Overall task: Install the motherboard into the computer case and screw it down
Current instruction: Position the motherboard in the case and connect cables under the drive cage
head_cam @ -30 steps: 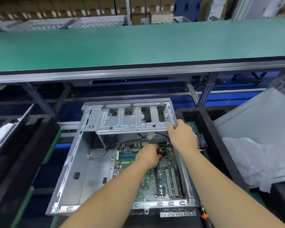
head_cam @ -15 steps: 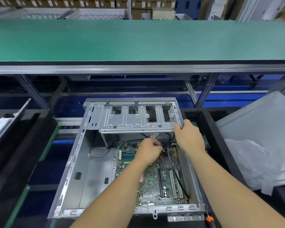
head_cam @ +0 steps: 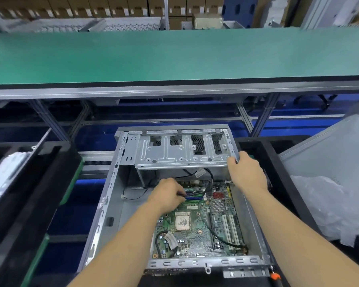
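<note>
Motherboard (head_cam: 197, 230): lies flat inside your open computer case (head_cam: 112, 204). Your left hand (head_cam: 168, 195): fingers pinch a black cable (head_cam: 207, 183) over it. Your right hand (head_cam: 246, 172): fingers grip the drive cage (head_cam: 182, 152).

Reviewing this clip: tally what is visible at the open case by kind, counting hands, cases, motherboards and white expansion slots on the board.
Hands: 2 (left hand, right hand)
Computer case: 1
Motherboard: 1
White expansion slots: 2
Total: 6
</note>
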Tool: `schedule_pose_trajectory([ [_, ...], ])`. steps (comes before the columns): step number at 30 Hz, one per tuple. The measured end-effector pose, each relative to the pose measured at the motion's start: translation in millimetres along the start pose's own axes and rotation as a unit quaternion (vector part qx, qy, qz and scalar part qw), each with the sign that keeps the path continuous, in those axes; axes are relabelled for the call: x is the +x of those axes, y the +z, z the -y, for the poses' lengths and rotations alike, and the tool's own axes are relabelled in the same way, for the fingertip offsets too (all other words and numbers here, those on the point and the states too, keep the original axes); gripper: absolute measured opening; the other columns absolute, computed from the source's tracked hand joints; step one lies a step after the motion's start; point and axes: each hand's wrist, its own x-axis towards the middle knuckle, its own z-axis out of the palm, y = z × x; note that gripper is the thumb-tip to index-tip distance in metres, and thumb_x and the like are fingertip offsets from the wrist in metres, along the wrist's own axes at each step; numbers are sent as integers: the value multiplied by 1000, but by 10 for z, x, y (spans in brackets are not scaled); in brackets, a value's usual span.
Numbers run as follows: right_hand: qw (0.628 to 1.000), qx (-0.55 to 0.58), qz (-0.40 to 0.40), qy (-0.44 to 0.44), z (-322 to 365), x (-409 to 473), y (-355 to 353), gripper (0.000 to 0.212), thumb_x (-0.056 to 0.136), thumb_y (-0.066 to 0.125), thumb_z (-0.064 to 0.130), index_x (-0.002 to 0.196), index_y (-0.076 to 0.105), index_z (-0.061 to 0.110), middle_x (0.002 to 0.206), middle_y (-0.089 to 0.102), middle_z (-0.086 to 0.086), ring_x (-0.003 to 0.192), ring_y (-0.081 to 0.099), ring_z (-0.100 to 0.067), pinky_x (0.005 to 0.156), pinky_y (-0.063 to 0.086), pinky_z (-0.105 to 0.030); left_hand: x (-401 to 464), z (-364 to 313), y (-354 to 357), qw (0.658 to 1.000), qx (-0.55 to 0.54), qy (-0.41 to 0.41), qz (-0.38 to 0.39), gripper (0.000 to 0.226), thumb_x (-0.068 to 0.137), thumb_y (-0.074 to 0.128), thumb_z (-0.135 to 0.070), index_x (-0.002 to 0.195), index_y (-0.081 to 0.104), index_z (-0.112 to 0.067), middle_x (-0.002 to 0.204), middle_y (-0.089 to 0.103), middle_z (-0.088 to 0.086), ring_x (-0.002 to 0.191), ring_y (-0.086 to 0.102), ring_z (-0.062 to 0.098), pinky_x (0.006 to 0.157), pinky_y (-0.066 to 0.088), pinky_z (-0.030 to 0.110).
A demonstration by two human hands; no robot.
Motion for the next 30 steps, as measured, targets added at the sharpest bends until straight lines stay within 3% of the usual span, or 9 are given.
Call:
schedule_pose_trajectory([
  [6, 1000, -4, -3, -1, -4, -21, -10, 29, 100, 37, 37, 100, 51, 12, 88, 62, -8, 76, 60, -28, 73, 55, -42, 36, -350, 113, 995, -91, 45, 11, 23, 92, 68, -34, 109, 75, -21, 102, 65, -7, 91, 59, 12, 84, 47, 27],
  [9, 1000, -5, -6, -1, -2, -14, -9, 28, 99, 38, 38, 100, 51, 13, 87, 61, -7, 75, 60, -27, 71, 54, -41, 12, -404, 154, 992, -96, 55, 57, 22, 93, 67, -36, 108, 74, -20, 102, 69, -5, 91, 63, 13, 82, 51, 29],
  [12, 1000, -1, -8, 1, -2, -9, -2, 28, 99, 38, 38, 98, 51, 13, 87, 61, -8, 75, 60, -28, 73, 54, -42, 15, -514, 128, 989, -138, 47, 25, 22, 97, 60, -34, 100, 74, -17, 93, 71, -4, 79, 65, 15, 76, 54, 31],
  [14, 1000, 0, -9, 1, -5, -9, 1, 28, 98, 39, 39, 99, 51, 14, 89, 62, -8, 77, 60, -29, 75, 54, -44, 53, -682, 99, 963, -268, -13, 8, 35, 100, 54, -36, 90, 71, -7, 68, 68, -3, 55, 59, 14, 60, 53, 30],
  [16, 1000, 0, -13, 2, -6, -11, 2, 29, 98, 39, 40, 97, 51, 14, 90, 61, -8, 79, 59, -30, 73, 51, -42, 78, -893, 76, 901, -421, -97, 45, 35, 99, 58, -39, 86, 68, -8, 56, 67, -2, 50, 60, 14, 52, 55, 28],
  [17, 1000, 1, -14, 2, -8, -11, 3, 29, 97, 39, 41, 96, 50, 14, 90, 61, -8, 78, 58, -30, 72, 50, -42, 85, -982, 89, 880, -457, -116, 62, 29, 98, 60, -35, 86, 67, -10, 55, 68, -1, 50, 62, 15, 52, 57, 28],
  [22, 1000, 3, -12, 2, -14, -10, -1, 29, 98, 39, 41, 95, 50, 14, 90, 62, -8, 79, 59, -30, 76, 54, -44, 133, -1110, 342, 881, -449, -145, 27, 22, 101, 51, -11, 103, 68, 1, 71, 71, 7, 50, 55, 16, 54, 48, 25],
  [27, 1000, 7, -13, 3, -13, -6, 3, 31, 98, 40, 43, 97, 52, 15, 90, 62, -8, 78, 60, -29, 75, 54, -44, 166, -1080, 449, 821, -547, -163, 14, 12, 103, 50, -9, 104, 61, -10, 75, 68, 5, 51, 54, 11, 49, 43, 21],
  [30, 1000, 10, -16, 0, -22, -2, 13, 31, 98, 40, 43, 96, 52, 15, 89, 62, -7, 77, 59, -27, 71, 52, -41, 177, -1089, 486, 819, -554, -153, -3, 15, 103, 50, -11, 111, 63, -11, 75, 68, 2, 52, 54, 10, 53, 45, 22],
])
